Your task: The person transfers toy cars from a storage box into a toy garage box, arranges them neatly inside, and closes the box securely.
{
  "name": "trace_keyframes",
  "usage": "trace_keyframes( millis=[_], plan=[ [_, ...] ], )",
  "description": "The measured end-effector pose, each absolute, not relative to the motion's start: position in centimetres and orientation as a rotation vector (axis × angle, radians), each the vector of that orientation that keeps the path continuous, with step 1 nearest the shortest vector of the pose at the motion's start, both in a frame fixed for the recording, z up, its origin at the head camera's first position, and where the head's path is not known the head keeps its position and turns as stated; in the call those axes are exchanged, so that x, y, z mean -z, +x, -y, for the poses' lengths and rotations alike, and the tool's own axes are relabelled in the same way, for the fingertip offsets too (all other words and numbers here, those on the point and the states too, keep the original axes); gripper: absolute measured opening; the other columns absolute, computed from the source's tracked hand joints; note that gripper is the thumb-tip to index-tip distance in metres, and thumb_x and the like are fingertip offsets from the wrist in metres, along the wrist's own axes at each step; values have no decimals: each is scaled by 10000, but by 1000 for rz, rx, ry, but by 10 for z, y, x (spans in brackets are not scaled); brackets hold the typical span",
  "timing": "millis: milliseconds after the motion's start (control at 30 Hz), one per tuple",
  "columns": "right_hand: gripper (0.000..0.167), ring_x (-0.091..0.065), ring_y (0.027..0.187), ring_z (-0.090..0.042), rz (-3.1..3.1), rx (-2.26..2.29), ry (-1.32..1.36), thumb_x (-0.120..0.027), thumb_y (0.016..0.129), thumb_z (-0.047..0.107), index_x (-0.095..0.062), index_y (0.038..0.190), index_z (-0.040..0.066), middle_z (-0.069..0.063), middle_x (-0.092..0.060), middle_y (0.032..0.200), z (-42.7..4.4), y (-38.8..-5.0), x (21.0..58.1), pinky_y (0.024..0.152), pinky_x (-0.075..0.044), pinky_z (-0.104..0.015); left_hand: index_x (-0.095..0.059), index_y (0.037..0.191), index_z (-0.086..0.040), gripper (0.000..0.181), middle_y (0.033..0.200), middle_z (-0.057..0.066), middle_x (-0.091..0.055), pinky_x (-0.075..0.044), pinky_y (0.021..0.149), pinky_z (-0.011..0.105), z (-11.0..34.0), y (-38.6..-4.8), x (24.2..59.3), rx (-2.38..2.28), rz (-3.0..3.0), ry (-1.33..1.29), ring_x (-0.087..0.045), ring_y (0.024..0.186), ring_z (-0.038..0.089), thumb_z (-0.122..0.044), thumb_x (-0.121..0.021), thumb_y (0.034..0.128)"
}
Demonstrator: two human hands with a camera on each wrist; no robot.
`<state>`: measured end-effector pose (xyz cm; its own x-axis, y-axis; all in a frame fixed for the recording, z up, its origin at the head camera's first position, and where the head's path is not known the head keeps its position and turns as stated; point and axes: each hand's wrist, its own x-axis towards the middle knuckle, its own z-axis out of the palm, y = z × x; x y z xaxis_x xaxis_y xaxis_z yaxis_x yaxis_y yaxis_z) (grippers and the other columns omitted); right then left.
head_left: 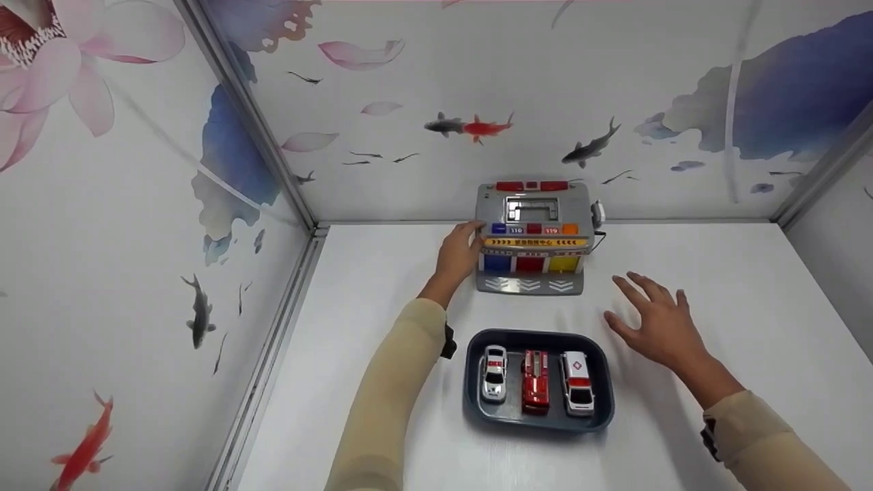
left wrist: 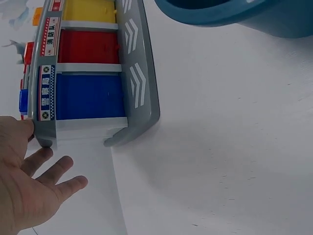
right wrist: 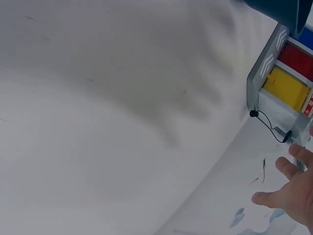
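A grey toy station [head_left: 532, 283] with blue, red and yellow doors stands against the back wall. My left hand [head_left: 458, 256] touches its left side; in the left wrist view the hand [left wrist: 29, 181] has its lower fingers spread beside the station's edge [left wrist: 45, 132]. My right hand [head_left: 658, 327] hovers right of the station, fingers spread, holding nothing. In the right wrist view that hand [right wrist: 293, 191] shows below the yellow door [right wrist: 286, 90]. Nearer me, a dark blue tray [head_left: 539, 425] holds a white car [head_left: 494, 374], a red fire truck [head_left: 535, 382] and a white ambulance [head_left: 578, 384].
The white tabletop [head_left: 736, 286] meets printed walls [head_left: 532, 82] at the back and sides, with metal strips along the left edge [head_left: 273, 348]. A black cord [right wrist: 266, 125] hangs at the station's right side. The tray's blue rim [left wrist: 210, 14] crosses the top of the left wrist view.
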<state>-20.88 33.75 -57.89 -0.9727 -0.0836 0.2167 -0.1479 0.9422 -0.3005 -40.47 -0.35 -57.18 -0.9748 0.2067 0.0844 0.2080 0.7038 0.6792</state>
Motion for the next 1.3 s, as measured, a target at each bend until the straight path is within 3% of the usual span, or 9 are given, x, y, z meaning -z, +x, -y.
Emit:
trace_keyframes(
  millis=[233,633,1033,1300],
  plan=[
    [709,-445,1543,-552,2936,-470,202,-716,1071,402,-472,1670,113,-269,-452,1700,-330,-237,560,1223,-232,-887,-601,1578,-216,410,1609,52,-623,-568,1169,391,1,-403,570,1209,2876,-334,-671,1422,248,-286,-552,1177],
    [704,-434,1540,-573,2949,-552,243,-693,1088,354,-435,1680,76,-295,-426,1696,-324,-271,548,1242,-220,-871,-610,1569,-169,403,1587,64,-641,-558,1180,345,-6,-403,569,1228,2858,-344,-682,1414,233,-242,-557,1176],
    [707,-456,1511,-607,2937,-655,287,-733,1068,262,-429,1673,58,-315,-400,1701,-318,-298,547,1258,-231,-847,-600,1578,-203,409,1607,40,-631,-547,1195,365,-3,-403,570,1183,2887,-305,-681,1415,218,-285,-541,1181],
    [699,-459,1526,-567,2925,-732,334,-703,1085,196,-394,1696,58,-277,-379,1718,-311,-310,549,1231,-403,-744,-596,1581,-208,409,1584,32,-650,-556,1184,373,-2,-403,571,1177,2885,-301,-685,1409,216,-282,-532,1184]
  ],
)
